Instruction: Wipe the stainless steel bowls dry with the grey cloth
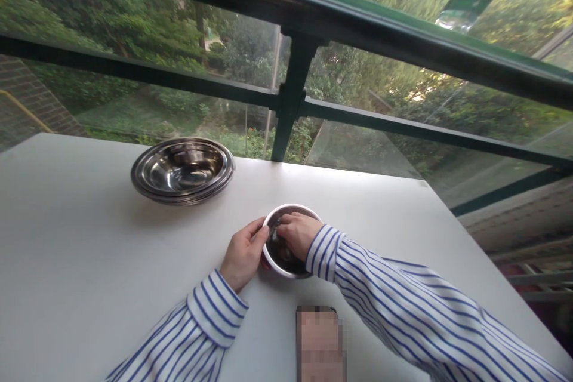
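Note:
A bowl point(290, 208) with a white rim and a dark, shiny inside stands on the white table. My left hand point(244, 253) grips its left side, with the thumb over the rim and the fingers round the outer wall. Inside the bowl is my right hand point(299, 234), its fingers bent and pointing down to the left. Something small and pale shows by these fingertips, too unclear to name. Part of the bowl's inside is hidden behind the right hand and its striped cuff.
A stack of shiny metal basins point(183, 182) sits at the table's back left. A phone-like, pixelated object point(320, 346) lies near the front edge of the white table point(111, 262). Behind the table run a dark green railing point(290, 95) and glass panels.

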`<state>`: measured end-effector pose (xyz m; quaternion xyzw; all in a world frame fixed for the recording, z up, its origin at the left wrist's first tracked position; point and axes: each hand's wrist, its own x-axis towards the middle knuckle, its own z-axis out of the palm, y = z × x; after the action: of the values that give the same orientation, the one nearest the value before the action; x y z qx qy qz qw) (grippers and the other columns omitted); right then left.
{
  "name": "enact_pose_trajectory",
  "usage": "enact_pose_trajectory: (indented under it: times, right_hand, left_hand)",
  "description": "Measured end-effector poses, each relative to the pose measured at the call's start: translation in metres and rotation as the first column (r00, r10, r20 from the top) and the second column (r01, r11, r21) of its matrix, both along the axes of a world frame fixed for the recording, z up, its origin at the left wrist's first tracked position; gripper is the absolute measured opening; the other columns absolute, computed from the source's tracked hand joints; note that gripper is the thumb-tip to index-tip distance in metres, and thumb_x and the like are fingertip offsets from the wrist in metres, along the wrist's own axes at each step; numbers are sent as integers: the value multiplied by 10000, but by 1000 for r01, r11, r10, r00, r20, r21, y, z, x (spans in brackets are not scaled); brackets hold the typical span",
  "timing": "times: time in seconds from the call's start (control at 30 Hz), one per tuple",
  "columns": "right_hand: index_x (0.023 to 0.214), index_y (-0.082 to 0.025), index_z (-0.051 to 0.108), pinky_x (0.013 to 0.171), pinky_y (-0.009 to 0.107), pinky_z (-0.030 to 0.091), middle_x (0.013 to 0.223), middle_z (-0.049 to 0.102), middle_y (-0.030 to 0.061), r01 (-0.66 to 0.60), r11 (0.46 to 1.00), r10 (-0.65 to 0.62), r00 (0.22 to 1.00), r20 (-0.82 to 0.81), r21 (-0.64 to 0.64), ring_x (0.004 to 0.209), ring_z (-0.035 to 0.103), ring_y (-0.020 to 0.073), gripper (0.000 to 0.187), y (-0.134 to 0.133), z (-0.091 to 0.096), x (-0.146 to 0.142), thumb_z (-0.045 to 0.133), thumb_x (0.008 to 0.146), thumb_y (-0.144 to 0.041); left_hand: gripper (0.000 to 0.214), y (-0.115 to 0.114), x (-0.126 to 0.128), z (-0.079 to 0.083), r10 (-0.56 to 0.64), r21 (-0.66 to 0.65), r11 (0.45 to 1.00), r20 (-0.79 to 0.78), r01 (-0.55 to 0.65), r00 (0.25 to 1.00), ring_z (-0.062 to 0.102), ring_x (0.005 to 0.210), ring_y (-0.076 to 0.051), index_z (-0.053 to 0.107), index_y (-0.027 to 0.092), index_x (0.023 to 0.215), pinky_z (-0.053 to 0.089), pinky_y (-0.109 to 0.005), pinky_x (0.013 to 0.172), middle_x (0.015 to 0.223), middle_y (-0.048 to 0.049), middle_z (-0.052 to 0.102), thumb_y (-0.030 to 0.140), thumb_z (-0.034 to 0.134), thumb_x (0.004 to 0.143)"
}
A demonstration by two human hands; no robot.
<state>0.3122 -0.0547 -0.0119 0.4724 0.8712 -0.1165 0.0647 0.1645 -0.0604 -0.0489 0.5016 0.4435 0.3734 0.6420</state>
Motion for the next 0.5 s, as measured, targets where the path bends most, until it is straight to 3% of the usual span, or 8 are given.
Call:
enact_pose_trajectory:
  times: [0.1, 0.23, 0.5]
  right_hand:
    - [802, -125, 668, 724, 242, 424, 833, 636, 61, -77, 995, 74, 996, -39, -58, 772, 575, 154, 136, -5, -4, 0, 571, 710, -101]
    - [760, -148, 680, 652, 211, 424, 798, 644, 33, -73, 995, 68, 995, -69, -74, 733, 590, 141, 133, -12, -8, 1, 573, 703, -93]
    - [799, -86, 667, 748, 298, 419, 831, 629, 118, 63, 996, -59, 996, -60, 56, 809, 570, 202, 141, 2, -5, -1, 549, 732, -125]
  left_hand:
    - [404, 0, 0, -1, 17, 6, 1000, 0, -17, 1000, 471, 341, -99, 582, 98, 1105, 414, -205, 326, 489, 30, 564, 317, 520, 771]
    - [395, 0, 0, -2, -6, 15, 1000, 10, 6, 1000, 473, 336, -103, 592, 103, 1091, 406, -202, 327, 458, 36, 549, 331, 516, 776]
    - [428, 1, -1, 0, 2, -19, 1000, -4, -2, 1000, 475, 319, -106, 581, 90, 1116, 402, -200, 309, 435, 32, 551, 324, 532, 761]
